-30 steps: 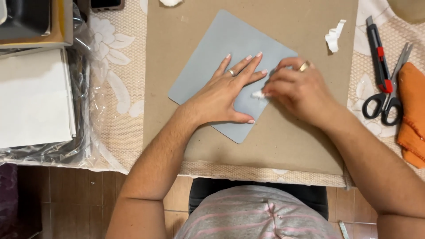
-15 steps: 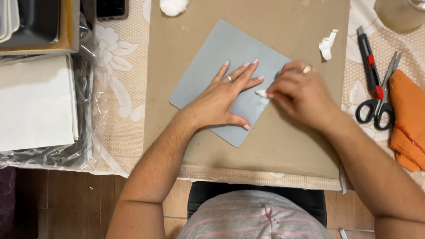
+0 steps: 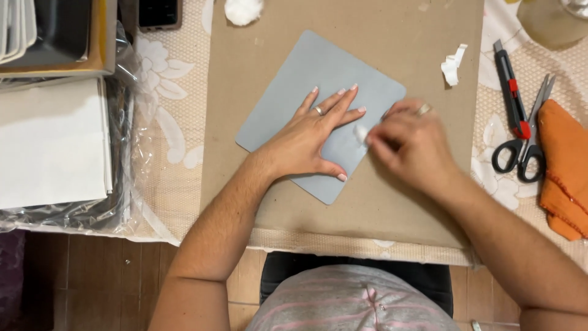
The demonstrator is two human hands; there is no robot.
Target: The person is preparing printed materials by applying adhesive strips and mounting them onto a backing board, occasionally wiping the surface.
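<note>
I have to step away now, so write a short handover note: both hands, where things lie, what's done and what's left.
Left hand: flat, fingers spread, pressing the grey sheet onto the brown cardboard.
Right hand: pinching a small white wad at the sheet's right edge.
Nearby: torn white scrap, utility knife, scissors, orange cloth, all to the right.
Done: sheet laid and held down.
Left: cannot tell how much of the edge remains to be worked.

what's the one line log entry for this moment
left hand: flat on grey sheet | right hand: pinching white wad at sheet edge | base: cardboard
</note>
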